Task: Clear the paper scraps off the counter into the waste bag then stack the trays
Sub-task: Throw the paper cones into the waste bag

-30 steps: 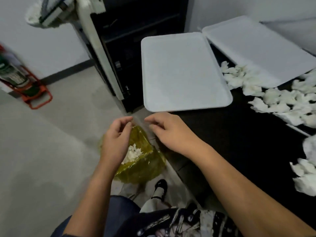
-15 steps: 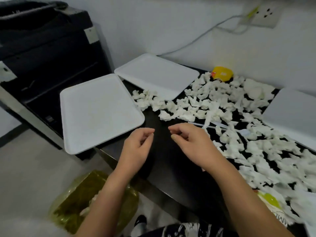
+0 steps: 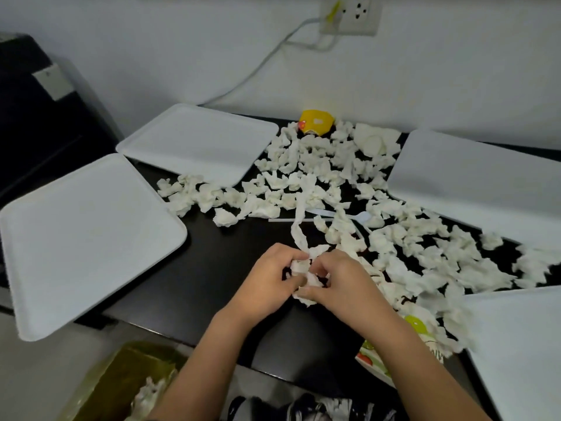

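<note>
Paper scraps (image 3: 306, 278), a small wad of torn white tissue with a long strip trailing off it, sit pinched between both hands at the near middle of the black counter (image 3: 230, 262). The left hand (image 3: 270, 284) curls its fingers (image 3: 296, 257) round the wad's left side, and the right hand (image 3: 340, 281) closes on its right, so each grips the same bundle. Beyond the hands, the counter carries a broad drift of white crumpled paper pieces (image 3: 349, 177) running from its back edge to its right front, so most of the clearing looks undone. A white plastic spoon (image 3: 337, 214) lies among them, a yellow crumpled wrapper (image 3: 315, 122) rests at the counter's back, and a printed paper plate (image 3: 379, 357) peeks out at its front edge. The translucent yellow-green waste bag (image 3: 121, 387) stands open below the counter's left front and holds only a few scraps. Four flat white foam trays lie apart: one overhanging the counter's left end (image 3: 82, 238), one at back left (image 3: 194, 141), one at back right (image 3: 473, 177), one at front right (image 3: 522, 344). None is stacked yet.
</note>
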Motion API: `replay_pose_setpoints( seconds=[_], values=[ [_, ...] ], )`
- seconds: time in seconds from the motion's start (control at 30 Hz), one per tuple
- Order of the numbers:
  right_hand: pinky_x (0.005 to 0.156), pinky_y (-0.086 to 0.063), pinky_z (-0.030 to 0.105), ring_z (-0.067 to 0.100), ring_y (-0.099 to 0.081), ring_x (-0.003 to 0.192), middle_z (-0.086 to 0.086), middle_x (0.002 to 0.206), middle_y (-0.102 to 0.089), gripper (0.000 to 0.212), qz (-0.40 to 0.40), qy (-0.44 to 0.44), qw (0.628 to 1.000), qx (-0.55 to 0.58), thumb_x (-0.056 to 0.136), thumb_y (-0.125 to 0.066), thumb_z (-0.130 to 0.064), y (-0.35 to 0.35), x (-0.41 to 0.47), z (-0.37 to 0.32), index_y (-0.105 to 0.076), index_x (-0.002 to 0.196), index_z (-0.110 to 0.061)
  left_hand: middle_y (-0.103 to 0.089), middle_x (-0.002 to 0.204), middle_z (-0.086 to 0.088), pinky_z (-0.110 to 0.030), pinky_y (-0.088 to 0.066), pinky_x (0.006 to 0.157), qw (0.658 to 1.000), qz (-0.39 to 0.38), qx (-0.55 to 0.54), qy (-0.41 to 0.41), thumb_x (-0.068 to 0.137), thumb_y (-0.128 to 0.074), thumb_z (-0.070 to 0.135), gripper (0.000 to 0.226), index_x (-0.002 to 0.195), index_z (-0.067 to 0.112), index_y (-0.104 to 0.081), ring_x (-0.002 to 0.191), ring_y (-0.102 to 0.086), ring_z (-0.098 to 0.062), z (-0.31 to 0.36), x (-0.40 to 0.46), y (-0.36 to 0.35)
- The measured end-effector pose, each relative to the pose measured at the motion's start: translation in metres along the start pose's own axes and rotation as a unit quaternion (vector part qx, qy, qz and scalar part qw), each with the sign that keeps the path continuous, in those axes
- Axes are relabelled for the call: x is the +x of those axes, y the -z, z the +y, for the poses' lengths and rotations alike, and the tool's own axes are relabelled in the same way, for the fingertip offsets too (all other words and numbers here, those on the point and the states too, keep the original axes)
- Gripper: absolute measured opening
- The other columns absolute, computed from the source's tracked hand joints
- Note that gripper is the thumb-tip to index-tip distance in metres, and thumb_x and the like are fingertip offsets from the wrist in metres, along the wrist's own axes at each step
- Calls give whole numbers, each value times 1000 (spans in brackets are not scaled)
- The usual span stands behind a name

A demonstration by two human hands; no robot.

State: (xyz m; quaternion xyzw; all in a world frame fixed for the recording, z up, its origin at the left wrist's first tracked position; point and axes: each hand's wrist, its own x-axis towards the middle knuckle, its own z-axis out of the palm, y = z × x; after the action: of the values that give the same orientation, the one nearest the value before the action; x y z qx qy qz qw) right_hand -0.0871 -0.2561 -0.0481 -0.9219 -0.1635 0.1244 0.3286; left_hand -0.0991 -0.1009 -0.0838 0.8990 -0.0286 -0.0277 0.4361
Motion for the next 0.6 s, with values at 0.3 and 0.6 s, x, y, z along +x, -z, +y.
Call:
replay_pose_setpoints(
  seconds=[0.3,0.6],
  values=[
    [58,-30,8,10,-48,77,-8,85,-50,29,15,-30,999,7,75,-70,-12,-21,7,-8,-60,103,-14,-53,97,12,-6,-42,76,997,62,-14,43,81,-67,3,26,97,24,-65,84,-55,-4,-14,-18,18],
    [58,-39,12,5,-50,67,-5,81,-59,22,-53,21,998,16,79,-62,-6,-59,23,-53,-62,98,-17,-54,95,6,-12,-46,73,982,151,-13,112,79,-70,3,23,94,20,-67,78,-56,-8,-46,-67,59]
  ],
)
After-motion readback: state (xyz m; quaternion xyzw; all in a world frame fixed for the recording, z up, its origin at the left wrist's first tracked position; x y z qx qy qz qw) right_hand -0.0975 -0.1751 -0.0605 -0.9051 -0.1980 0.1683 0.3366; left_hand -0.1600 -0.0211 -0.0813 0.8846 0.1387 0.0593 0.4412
